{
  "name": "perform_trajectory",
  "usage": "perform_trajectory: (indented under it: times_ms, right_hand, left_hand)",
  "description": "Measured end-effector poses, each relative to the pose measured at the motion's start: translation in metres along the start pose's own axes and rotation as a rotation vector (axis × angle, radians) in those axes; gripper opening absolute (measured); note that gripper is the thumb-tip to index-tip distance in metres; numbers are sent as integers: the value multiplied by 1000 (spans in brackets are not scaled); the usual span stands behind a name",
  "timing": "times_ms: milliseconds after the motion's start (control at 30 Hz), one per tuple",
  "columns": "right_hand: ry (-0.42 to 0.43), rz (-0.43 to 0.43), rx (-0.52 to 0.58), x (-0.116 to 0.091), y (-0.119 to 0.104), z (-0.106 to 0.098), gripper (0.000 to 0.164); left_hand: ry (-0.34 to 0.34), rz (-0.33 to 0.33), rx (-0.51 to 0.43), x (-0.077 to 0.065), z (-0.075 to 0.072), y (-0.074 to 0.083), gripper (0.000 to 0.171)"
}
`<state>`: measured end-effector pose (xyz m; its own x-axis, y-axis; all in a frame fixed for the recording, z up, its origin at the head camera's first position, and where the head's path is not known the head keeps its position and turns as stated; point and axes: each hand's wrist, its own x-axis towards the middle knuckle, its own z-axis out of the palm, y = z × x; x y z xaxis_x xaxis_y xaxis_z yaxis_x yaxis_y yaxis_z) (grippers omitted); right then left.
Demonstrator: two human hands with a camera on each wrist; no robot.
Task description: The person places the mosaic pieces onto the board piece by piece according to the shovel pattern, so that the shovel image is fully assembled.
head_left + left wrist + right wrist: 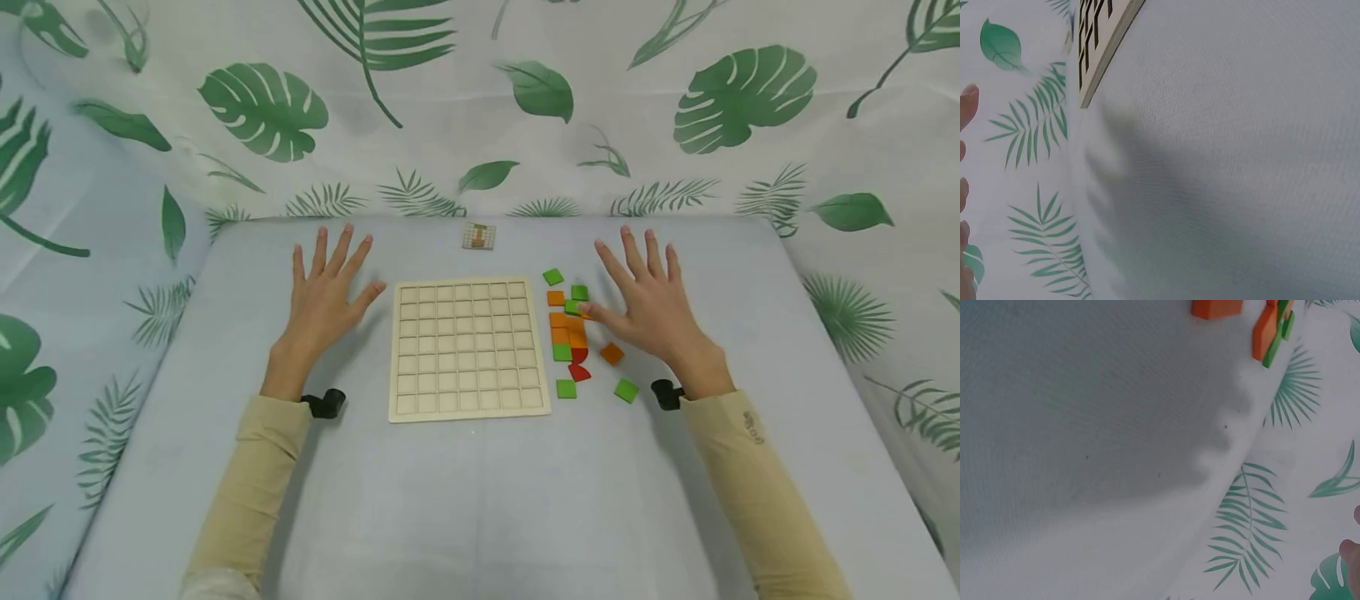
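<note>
My left hand (325, 292) hovers left of a pale wooden grid board (469, 418), fingers spread, holding nothing. In the left wrist view, its fingertips (965, 187) show at the edge, with the board's corner (1094, 81) above. On the other side, my right hand (651, 304) is also spread and holds nothing. Its thumb overlaps the pile of tiles in the head view; whether it touches them I cannot tell. Green tiles (566, 389), orange tiles (577, 333) and red curved pieces (579, 372) lie right of the board. Orange tiles (1264, 332) also appear in the right wrist view.
A small patterned card or block (478, 236) lies behind the board near the table's far edge. The table has a pale cloth (480, 500). A leaf-printed curtain (450, 108) stands behind and at both sides.
</note>
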<state>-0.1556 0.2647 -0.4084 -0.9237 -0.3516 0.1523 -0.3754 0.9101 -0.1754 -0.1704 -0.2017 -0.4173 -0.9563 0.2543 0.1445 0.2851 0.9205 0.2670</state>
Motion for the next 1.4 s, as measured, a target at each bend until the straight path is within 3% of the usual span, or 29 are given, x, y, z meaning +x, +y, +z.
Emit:
perform_trajectory:
  times_ms: [267,367,467,633,767,1100,1400]
  right_hand:
    - [23,-10,7,-6,-2,0,97]
    - [26,-13,12,-4,-2,-1,96]
    - [-10,-1,93,0,-2,-1,92]
    - [-132,55,335,10,3,2,83]
    - [-211,93,409,19,7,5,72]
    - [-331,109,426,53,7,15,60]
    - [-327,53,432,69,8,26,49]
  left_hand:
    - [-12,16,19,-3,-1,2,77]
    - [-53,14,-10,-3,-3,2,78]
    - [-140,7,-72,-5,-6,0,80]
    - [-364,7,-167,-7,-6,-5,91]
    - [-480,22,-237,-11,2,-6,98]
    - [-598,12,-263,-16,17,10,117]
    - [-608,0,-250,-19,16,15,122]
